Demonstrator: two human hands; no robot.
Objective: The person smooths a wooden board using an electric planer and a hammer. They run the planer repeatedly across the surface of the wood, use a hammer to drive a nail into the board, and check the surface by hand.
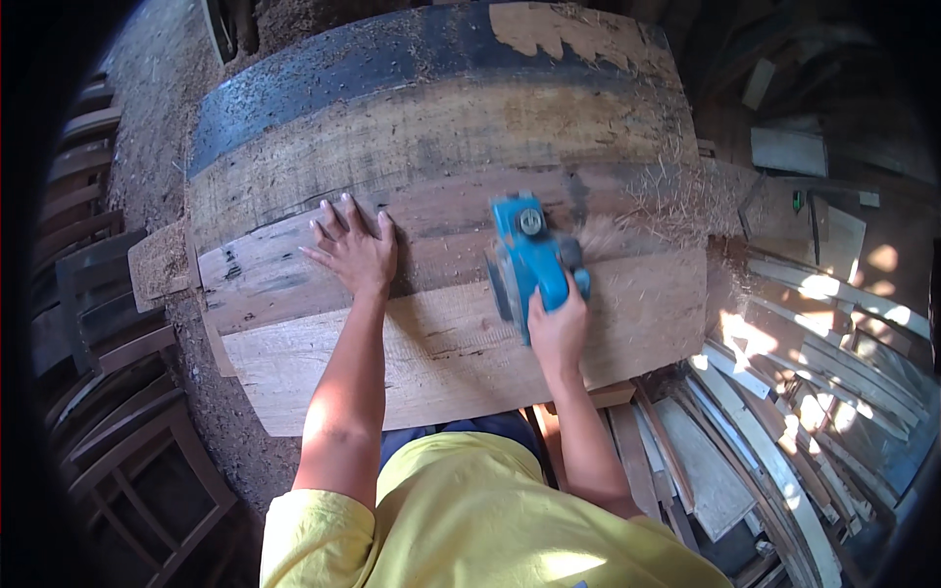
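A broad wooden panel [431,328] made of wide boards lies in front of me, its nearer boards pale and reddish. Its far edge carries dark paint [372,54] with a worn patch at the right. My right hand [559,328] is wrapped round the handle of a blue electric hand planer [529,260], which rests on the panel right of the middle. Slight blur shows around the planer, and its underside is hidden. Flat on the reddish board, fingers spread, lies my left hand [358,250]. Curled wood shavings [667,211] gather at the panel's right side.
Stacked wooden frames [147,470] stand at the left. Many long wood strips [784,461] lie at the lower right, partly sunlit. A short board end [162,267] sticks out beneath the panel's left edge. Debris covers the ground [162,127] at the far left.
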